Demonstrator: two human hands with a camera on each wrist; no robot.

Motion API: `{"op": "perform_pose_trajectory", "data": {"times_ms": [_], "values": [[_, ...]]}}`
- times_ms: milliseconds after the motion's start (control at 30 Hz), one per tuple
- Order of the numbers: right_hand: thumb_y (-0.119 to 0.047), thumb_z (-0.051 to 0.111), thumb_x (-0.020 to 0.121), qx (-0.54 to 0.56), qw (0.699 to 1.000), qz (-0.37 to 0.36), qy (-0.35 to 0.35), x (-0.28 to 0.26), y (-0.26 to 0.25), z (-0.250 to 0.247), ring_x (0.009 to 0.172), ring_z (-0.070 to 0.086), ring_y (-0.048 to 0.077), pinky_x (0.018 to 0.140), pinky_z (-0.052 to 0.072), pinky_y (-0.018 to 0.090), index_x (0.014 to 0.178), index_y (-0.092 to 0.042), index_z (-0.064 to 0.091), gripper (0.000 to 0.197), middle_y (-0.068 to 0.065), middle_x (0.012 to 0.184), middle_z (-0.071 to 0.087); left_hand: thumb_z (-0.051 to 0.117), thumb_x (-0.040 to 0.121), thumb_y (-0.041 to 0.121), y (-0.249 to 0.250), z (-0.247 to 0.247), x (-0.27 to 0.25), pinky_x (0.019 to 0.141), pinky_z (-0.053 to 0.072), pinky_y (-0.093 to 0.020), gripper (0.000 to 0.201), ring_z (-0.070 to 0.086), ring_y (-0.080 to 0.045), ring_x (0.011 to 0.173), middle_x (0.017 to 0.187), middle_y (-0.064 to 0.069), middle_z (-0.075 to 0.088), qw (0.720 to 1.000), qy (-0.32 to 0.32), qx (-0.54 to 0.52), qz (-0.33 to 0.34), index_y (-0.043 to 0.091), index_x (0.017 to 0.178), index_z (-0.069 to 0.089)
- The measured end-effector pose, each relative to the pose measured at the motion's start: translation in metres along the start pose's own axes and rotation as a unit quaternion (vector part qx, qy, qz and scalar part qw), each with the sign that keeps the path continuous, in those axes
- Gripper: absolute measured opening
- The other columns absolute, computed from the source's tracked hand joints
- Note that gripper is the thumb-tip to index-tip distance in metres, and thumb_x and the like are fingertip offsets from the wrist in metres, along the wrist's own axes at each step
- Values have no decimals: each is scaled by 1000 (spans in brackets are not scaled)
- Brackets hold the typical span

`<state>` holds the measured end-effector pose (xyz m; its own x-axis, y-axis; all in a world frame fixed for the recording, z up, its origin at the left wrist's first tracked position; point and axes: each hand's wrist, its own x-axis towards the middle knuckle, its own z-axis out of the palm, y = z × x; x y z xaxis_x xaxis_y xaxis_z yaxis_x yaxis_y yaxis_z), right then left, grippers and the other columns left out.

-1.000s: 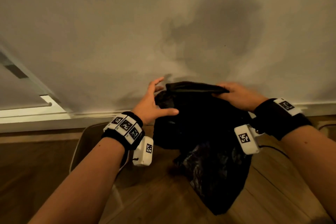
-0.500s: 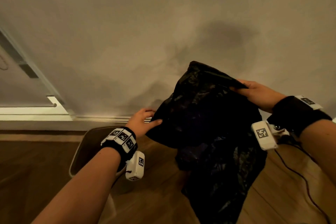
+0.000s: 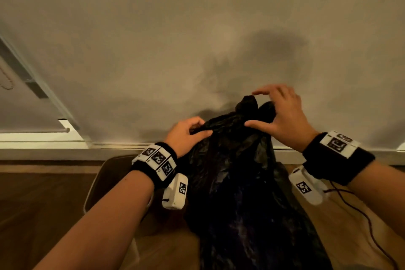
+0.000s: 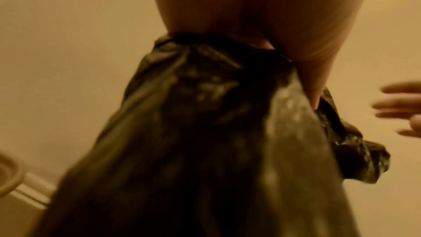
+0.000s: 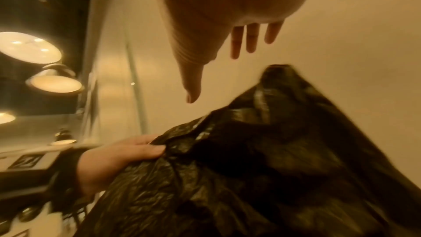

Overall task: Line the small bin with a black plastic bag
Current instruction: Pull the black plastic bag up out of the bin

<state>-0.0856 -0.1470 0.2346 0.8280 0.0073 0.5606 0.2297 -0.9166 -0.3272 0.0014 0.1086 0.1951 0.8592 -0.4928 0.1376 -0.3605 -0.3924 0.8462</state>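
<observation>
A crumpled black plastic bag (image 3: 236, 182) hangs in front of me above the floor, its top edge bunched. My left hand (image 3: 186, 133) grips that top edge on the left side, thumb over the plastic (image 4: 227, 132). My right hand (image 3: 278, 112) hovers at the bag's upper right with fingers spread and straight, holding nothing; in the right wrist view its fingers (image 5: 250, 39) stand clear of the bag (image 5: 250, 159). The small bin (image 3: 109, 180) stands on the floor at lower left, partly hidden behind my left forearm and the bag.
A plain wall (image 3: 197, 39) rises close ahead, with a pale skirting board (image 3: 65, 149) along its foot. The floor is wooden (image 3: 32, 215). A thin dark cable (image 3: 372, 226) trails over the floor at right. A window frame (image 3: 32, 85) runs at far left.
My right hand has let go of the bag's upper corner and opened. My left hand has risen and closed on the bag's top edge, and the bag's top has dropped and bunched.
</observation>
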Motion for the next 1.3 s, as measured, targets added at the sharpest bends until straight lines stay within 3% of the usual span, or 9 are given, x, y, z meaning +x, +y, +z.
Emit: {"op": "perform_pose_trajectory", "data": {"times_ms": [267,400,533,633,733,867,1000,1100,1300], "values": [[-49,62,84,-30,978,-87,-188,9,-22,39,98,64,11,110,23,40,104,-32,64,26,-11,97,71,73,79,34,20,5,-2,83,52,-45,14,67,-22,82,84,-8,71,999,-32,35,26,24,88,66],[-33,67,85,43,977,-59,-200,12,-17,36,79,66,18,77,45,31,91,-21,70,14,-2,83,72,63,85,45,15,-4,-11,86,51,-37,41,63,-21,77,79,-14,62,998,-56,-19,-8,40,124,52],[-25,66,88,49,978,-36,-199,15,-9,20,75,57,4,62,37,6,96,-24,71,10,-10,82,67,52,96,30,8,-17,-17,87,43,-16,37,58,-4,89,89,7,60,996,-81,-3,41,40,131,51],[-20,63,90,45,982,-27,-183,22,1,6,77,58,8,62,36,14,99,-21,70,12,-7,83,66,66,86,27,6,-25,-18,81,45,-8,21,60,12,88,99,10,67,995,-100,11,8,25,107,68],[-14,61,90,37,989,-9,-145,32,16,-14,83,61,14,71,41,28,102,-17,70,15,1,89,69,77,72,40,-4,-36,-17,69,46,-14,34,58,3,74,85,7,60,976,-112,183,-34,18,98,72],[-11,61,89,-14,991,25,-130,40,47,-38,84,64,23,74,45,34,101,-19,71,17,4,89,70,74,71,48,-20,-50,-19,94,44,-28,49,53,-15,105,114,2,54,959,-114,259,-22,18,109,72],[-23,67,85,-122,965,66,-221,45,67,-51,91,62,26,78,46,34,98,-34,65,17,7,103,70,55,76,66,-10,-47,-16,112,21,-34,57,27,-22,135,146,4,38,951,-49,293,82,23,110,71],[-50,78,68,-32,963,43,-264,48,42,-48,101,56,13,89,42,27,118,-33,59,57,0,113,59,58,85,45,8,-31,-7,117,10,-41,27,8,-27,147,156,5,26,934,-10,310,176,26,97,73],[-73,64,59,39,938,-11,-343,39,-20,-8,104,55,13,93,45,30,111,-27,65,70,-4,113,57,59,90,35,41,-2,11,118,11,-38,23,40,-13,135,123,5,63,952,2,250,178,20,103,70]]}}
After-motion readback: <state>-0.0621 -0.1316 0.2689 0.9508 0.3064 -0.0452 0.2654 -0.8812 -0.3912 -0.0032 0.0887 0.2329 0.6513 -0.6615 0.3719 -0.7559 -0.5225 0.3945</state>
